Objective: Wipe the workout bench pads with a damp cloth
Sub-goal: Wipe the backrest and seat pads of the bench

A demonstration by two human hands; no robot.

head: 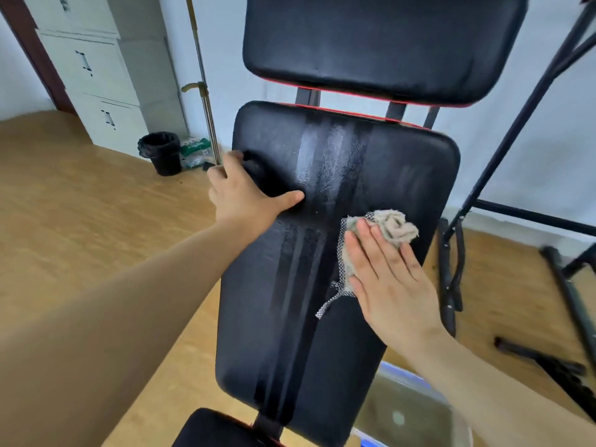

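Two bare hands and one cloth are at work on the pad; I log them as follows.

1. Long black vinyl back pad (pixel 290 317) with red piping at its top edge, running away from me up the centre of the view. Glossy wet streaks lie lengthwise down its middle.
2. Crumpled beige-grey cloth (pixel 393 227) with a black-and-white checked hem, lying on the right half of the long pad, about halfway up it.
3. Right hand (pixel 390 279): laid palm down on the cloth, fingers (pixel 371 250) straight and close together, pressing it flat to the pad. The bunched end of the cloth shows past the fingertips and the checked hem trails out by the thumb side.
4. Left hand (pixel 245 191): set at the long pad's left edge, thumb stretched out across the vinyl. Its fingers are blurred at the edge, and I cannot tell whether they curl round it.
5. Wide black vinyl head pad (pixel 380 43), red-trimmed, above the long pad and apart from it.
6. Small black pad (pixel 219 427) at the near end, partly out of view.
7. Clear plastic basin (pixel 451 398) with a blue rim, holding murky water, on the floor beside the long pad's lower right corner.
8. Black tubular steel frame (pixel 516 124) at the right.
9. Black lined waste bin (pixel 161 153) and pale metal cabinets (pixel 106 91) on the light wooden floor (pixel 64 204) at the left.
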